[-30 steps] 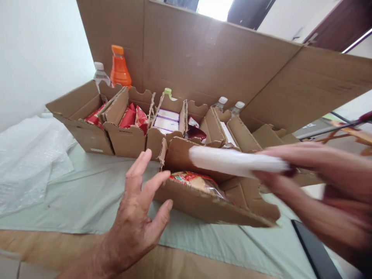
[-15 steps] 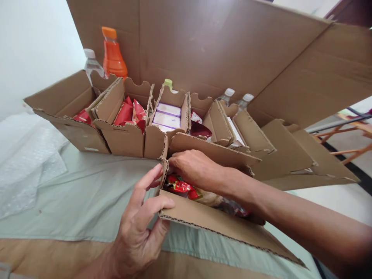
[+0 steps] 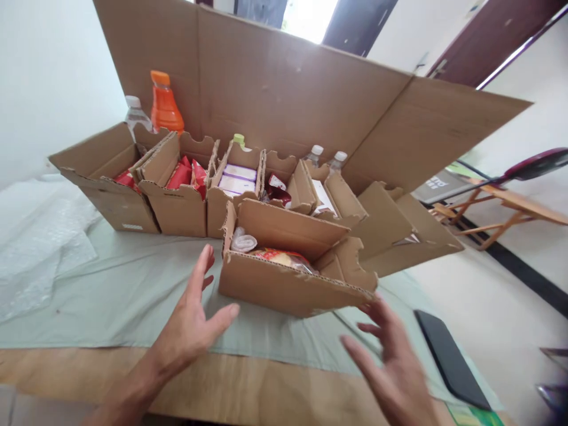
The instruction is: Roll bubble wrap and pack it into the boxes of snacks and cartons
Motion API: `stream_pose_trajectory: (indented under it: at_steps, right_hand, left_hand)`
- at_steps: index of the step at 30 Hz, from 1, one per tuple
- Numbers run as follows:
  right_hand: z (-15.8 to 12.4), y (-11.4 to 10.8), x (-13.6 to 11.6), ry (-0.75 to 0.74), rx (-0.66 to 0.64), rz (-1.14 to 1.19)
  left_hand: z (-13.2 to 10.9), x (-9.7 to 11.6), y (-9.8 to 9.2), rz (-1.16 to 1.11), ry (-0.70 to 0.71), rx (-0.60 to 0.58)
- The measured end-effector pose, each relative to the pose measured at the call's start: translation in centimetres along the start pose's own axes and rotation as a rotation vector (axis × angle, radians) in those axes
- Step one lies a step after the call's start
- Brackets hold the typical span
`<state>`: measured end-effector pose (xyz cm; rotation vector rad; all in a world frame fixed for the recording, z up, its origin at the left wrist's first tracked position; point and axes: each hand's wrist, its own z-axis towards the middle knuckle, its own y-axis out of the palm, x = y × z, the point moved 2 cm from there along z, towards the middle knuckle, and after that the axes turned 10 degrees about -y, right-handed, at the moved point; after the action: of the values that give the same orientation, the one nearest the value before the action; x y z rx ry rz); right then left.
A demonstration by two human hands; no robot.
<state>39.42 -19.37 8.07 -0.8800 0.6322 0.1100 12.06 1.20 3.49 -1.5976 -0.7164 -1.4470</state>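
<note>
An open cardboard box [image 3: 284,291] stands crosswise before a row of similar boxes. Inside it lie a red and yellow plastic snack packet [image 3: 284,258] and, at its left end, a rolled piece of clear plastic wrap [image 3: 243,240]. My left hand [image 3: 195,319] hovers left of this box, fingers spread, holding nothing. At the box's front right corner is my right hand [image 3: 390,355], its fingers apart. Its fingertips are close to the cardboard; whether they touch it I cannot tell.
Behind, boxes hold red packets [image 3: 181,176] and white-and-purple cartons [image 3: 237,179]. An orange bottle [image 3: 166,106] and clear bottles stand against a tall cardboard panel [image 3: 284,94]. Bubble wrap [image 3: 44,248] lies left. A black flat object [image 3: 452,358] lies at the right of the green cloth [image 3: 133,296].
My right hand has come out of the front box to its right corner. My left hand has let go of the box's left end. The box's front flap now stands up. The view has shifted.
</note>
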Motion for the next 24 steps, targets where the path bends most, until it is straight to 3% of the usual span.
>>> stream_pose_trajectory:
  at_steps: [2, 4, 6, 9, 11, 13, 16, 18, 21, 24]
  right_hand:
    - [-0.3, 4.3, -0.9, 0.006, -0.017, 0.131]
    - [-0.2, 6.3, -2.0, 0.005, -0.003, 0.178]
    - [-0.9, 6.3, -3.0, -0.013, 0.026, 0.160]
    - [-3.3, 5.4, -4.9, -0.101, 0.044, 0.118]
    - [-4.2, 5.7, -6.9, -0.173, 0.002, 0.139]
    - [-3.5, 6.7, -9.0, -0.222, -0.063, 0.223]
    - [-1.3, 7.5, -10.3, -0.195, -0.079, 0.370]
    - [-0.7, 6.9, -9.1, -0.134, -0.045, 0.398]
    - [-2.0, 4.4, -4.9, -0.014, 0.063, 0.352]
    - [-3.3, 1.8, -0.2, 0.119, 0.237, 0.319]
  left_hand:
    - [1.2, 0.3, 0.9, -0.030, 0.008, -0.068]
    - [1.0, 0.4, 1.4, -0.051, 0.008, -0.118]
    - [-1.2, -0.2, 1.1, -0.038, -0.006, -0.109]
    - [-6.7, -2.1, -0.7, 0.055, -0.100, -0.018]
    - [-9.7, -3.1, -3.1, 0.089, -0.197, 0.158]
    - [-10.6, -3.1, -5.6, 0.054, -0.192, 0.268]
    - [-9.1, -1.9, -6.9, 0.056, -0.057, 0.222]
    - [-8.4, -1.4, -5.4, 0.093, -0.037, 0.183]
    - [-9.2, -1.3, -0.8, 0.174, -0.057, 0.120]
    - [-10.5, -0.8, 4.2, 0.173, 0.097, -0.092]
